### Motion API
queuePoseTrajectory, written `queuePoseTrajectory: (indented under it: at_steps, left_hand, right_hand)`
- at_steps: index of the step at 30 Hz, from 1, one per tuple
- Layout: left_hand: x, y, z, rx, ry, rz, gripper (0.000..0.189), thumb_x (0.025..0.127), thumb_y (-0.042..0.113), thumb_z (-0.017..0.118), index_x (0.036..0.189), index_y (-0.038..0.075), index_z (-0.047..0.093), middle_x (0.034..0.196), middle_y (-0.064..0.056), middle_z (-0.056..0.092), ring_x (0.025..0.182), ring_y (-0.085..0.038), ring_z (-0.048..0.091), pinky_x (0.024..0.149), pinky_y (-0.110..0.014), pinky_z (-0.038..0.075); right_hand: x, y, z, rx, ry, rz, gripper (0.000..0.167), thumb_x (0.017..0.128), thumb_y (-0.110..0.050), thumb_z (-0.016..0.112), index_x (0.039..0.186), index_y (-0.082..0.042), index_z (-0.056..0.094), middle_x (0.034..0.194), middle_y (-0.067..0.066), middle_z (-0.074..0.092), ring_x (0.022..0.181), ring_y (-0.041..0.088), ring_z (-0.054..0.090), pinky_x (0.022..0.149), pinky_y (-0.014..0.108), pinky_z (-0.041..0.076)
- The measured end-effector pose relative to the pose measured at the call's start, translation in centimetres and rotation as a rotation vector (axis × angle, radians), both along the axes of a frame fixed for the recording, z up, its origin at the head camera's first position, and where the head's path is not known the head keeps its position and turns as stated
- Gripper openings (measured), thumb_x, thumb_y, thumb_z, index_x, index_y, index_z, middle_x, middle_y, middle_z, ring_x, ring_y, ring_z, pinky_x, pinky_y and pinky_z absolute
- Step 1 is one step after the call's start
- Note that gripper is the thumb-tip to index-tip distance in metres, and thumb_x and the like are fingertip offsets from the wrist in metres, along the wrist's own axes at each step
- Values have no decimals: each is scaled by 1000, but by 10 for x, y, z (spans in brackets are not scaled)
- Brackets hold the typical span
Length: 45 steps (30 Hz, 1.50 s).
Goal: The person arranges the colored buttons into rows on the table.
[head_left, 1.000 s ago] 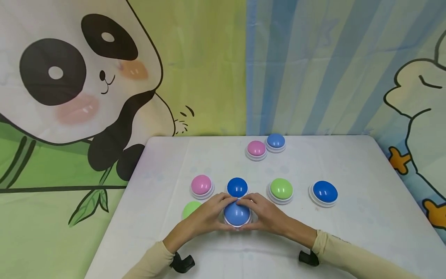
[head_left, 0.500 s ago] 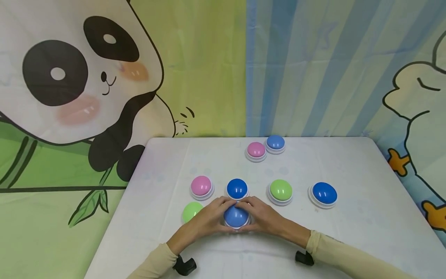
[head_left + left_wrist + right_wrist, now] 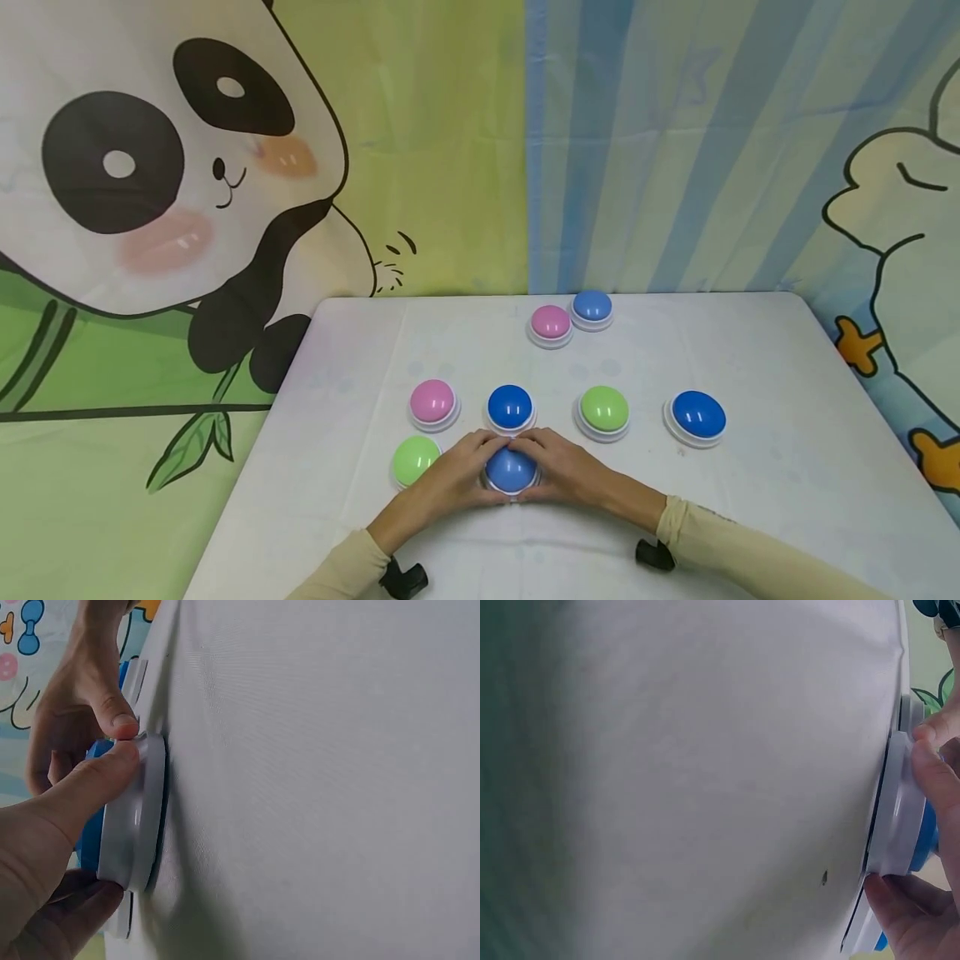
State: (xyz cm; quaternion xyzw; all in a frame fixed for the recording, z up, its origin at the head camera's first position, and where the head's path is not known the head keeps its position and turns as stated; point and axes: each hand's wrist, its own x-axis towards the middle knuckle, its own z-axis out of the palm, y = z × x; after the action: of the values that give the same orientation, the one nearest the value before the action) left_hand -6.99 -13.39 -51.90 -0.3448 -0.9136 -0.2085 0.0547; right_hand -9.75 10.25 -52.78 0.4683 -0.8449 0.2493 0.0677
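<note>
Blue button (image 3: 512,472) midway between your two hands, on or just above the desk (image 3: 750,358); can't tell which.
Left hand (image 3: 467,472) and right hand (image 3: 564,472) flank it, neither nearer. Your fingers pinch the base (image 3: 129,832), thumbs on the near edge, other fingertips at the far side. Round in plan, no long axis. Second button (image 3: 510,407), also blue, sits just beyond. Dome (image 3: 91,844) smooth, glossy, plastic-looking; base white, stepped. Desk fabric-covered, fine weave, soft wrinkles.
</note>
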Motion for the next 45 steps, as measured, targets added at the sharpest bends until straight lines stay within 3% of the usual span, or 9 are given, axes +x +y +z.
queuePoseTrajectory:
  at_steps: [21, 30, 40, 45]
  left_hand:
    - [5, 1, 1, -17, -70, 22, 80, 74, 47, 81, 139, 12, 49, 130, -3, 55, 118, -15, 56, 99, -29, 52]
    - [4, -3, 5, 10, -88, 7, 81, 74, 47, 80, 140, 12, 49, 132, -4, 56, 120, -16, 57, 100, -30, 51]
    - [-13, -8, 23, 39, 26, 13, 65, 87, 48, 67, 135, 7, 53, 130, -5, 59, 122, -18, 58, 101, -30, 51]
    - [-27, 2, 38, 47, 12, 12, 58, 89, 41, 67, 135, 10, 52, 131, -3, 58, 122, -16, 58, 100, -30, 52]
  right_hand:
    - [6, -1, -2, 27, 10, -22, 74, 74, -49, 80, 133, -15, 53, 128, 4, 56, 114, 17, 57, 91, 32, 55]
    - [9, 1, -1, 42, 65, -50, 78, 73, -51, 79, 135, -13, 52, 128, 7, 57, 115, 19, 58, 90, 33, 56]
    - [0, 10, 15, -17, 135, -48, 72, 75, -48, 79, 130, -8, 57, 126, 10, 61, 116, 21, 60, 93, 33, 55]
    - [-11, 13, 27, -25, 141, -70, 66, 76, -39, 81, 128, -6, 57, 125, 12, 62, 114, 22, 61, 90, 33, 57]
